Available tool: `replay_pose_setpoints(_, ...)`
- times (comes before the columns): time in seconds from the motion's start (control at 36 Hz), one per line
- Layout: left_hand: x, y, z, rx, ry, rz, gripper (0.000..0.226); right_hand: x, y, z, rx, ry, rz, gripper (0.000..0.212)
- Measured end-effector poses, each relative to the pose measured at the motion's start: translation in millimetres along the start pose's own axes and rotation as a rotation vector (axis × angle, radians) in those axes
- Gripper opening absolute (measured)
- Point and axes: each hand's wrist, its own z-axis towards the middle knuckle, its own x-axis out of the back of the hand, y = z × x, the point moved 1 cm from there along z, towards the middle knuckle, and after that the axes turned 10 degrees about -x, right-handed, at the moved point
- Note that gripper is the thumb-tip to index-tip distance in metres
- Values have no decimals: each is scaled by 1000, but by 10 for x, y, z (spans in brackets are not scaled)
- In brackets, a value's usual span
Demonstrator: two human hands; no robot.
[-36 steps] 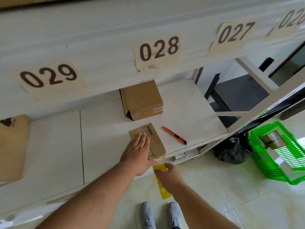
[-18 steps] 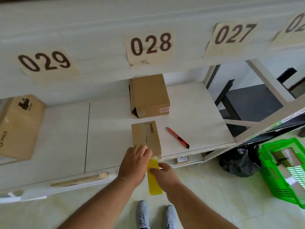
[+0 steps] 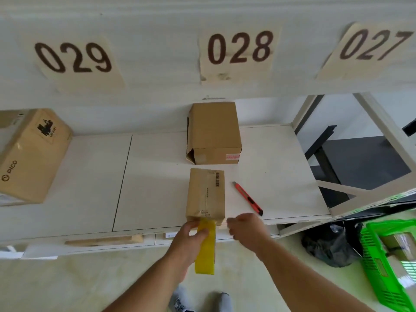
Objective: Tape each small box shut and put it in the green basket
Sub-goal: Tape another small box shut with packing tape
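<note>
Two bare hands are working at the near edge of the white shelf (image 3: 276,167). Reaching up from the lower left, the left hand (image 3: 190,240) is pinching a strip of yellow tape (image 3: 206,248) between thumb and fingers; the strip is hanging down toward the floor, and its top end is meeting the near end of the small box (image 3: 206,195) lying just beyond the knuckles. Just to the right of the tape, the right hand (image 3: 244,227) is hovering with fingers loosely curled and holding nothing, its image slightly blurred. Beyond that hand a red utility knife (image 3: 247,198) is lying on the shelf, beside the small box. A larger brown box (image 3: 213,131) is sitting farther back. Well off to the right of the right forearm, the green basket (image 3: 380,264) is standing on the floor with boxes inside, a black bag (image 3: 331,243) next to it
</note>
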Motion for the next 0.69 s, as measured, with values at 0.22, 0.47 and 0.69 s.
replay_pose_setpoints(0.22,24,14,18,-29,-5,38,29,471,-164,681,142,470,-642,35)
replay_pose_setpoints(0.47,-19,88,73,-46,38,44,33,381,-177,711,30,415,-418,15)
replay_pose_setpoints(0.69,-141,150,16,-101,91,83,28,-2,-179,-125,273,154,66,36)
